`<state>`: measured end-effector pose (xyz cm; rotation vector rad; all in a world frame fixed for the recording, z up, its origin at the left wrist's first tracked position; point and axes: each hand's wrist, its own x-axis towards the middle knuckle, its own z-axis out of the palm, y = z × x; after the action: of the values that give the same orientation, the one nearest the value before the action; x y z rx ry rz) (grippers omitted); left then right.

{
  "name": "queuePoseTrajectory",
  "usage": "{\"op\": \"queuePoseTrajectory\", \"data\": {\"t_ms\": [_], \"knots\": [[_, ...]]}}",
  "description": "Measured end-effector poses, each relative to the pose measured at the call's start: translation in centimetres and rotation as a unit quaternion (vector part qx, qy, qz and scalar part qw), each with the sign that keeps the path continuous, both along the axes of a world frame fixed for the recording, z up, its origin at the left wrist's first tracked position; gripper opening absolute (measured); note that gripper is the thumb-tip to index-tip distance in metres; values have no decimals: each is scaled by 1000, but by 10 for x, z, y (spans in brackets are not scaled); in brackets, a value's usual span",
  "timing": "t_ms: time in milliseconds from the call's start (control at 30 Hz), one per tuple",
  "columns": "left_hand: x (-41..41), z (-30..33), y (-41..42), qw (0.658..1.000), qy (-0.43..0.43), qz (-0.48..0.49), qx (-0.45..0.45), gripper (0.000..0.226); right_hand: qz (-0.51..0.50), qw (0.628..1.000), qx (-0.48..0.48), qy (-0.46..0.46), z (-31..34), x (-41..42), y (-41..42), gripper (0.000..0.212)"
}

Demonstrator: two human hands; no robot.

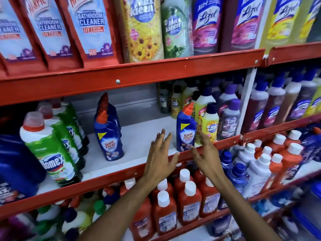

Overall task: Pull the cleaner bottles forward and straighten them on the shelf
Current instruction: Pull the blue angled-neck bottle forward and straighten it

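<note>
Head view. Both hands are raised in front of the middle shelf (pixel 132 136), fingers spread wide, holding nothing. The left hand (pixel 160 162) hovers over the bare white stretch of shelf; the right hand (pixel 207 159) is just beside the front Sani Fresh bottle (pixel 185 129), and whether it touches it cannot be told.

That blue bottle stands upright at the shelf's red front lip (pixel 121 173), label forward, hard against the yellow Max Kleen bottle (pixel 211 126) on its right. A second row of Sani Fresh bottles (pixel 108 129) stands to the left, leaning slightly, set further back from the lip, with at least one more behind the front bottle. The Domex bottles (pixel 55 152) sit at far left, near the front.

Assessment: the bottles are rigid plastic, apparently full, so moderately heavy and stable at the base but top-light at the angled neck. The glossy label sleeve is likely slippery. Best hold is around the broad lower body, thumb and fingers on opposite sides, sliding rather than lifting; pulling by the red nozzle risks tipping the bottle into its neighbours.
</note>
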<state>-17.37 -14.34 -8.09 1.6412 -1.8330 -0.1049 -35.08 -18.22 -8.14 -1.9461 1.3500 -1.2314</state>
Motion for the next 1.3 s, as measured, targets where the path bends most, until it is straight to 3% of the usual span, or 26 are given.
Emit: {"op": "queuePoseTrajectory", "data": {"t_ms": [133,267,467,733,900,1300], "knots": [[-23,5,-23,986,159,26,39,63,21,1000,8,0,5,-9,-17,53],[-33,14,-36,969,236,49,58,51,43,999,0,16,13,-9,-30,40],[-19,10,-10,946,313,74,-31,38,76,997,-17,-25,21,13,-16,33],[66,11,68,938,272,138,-168,36,177,979,-11,-103,33,104,37,31],[108,8,91,927,284,190,-155,37,209,974,5,-87,32,158,51,30],[140,-3,109,950,206,219,-85,39,204,975,56,-70,7,193,63,35]]}}
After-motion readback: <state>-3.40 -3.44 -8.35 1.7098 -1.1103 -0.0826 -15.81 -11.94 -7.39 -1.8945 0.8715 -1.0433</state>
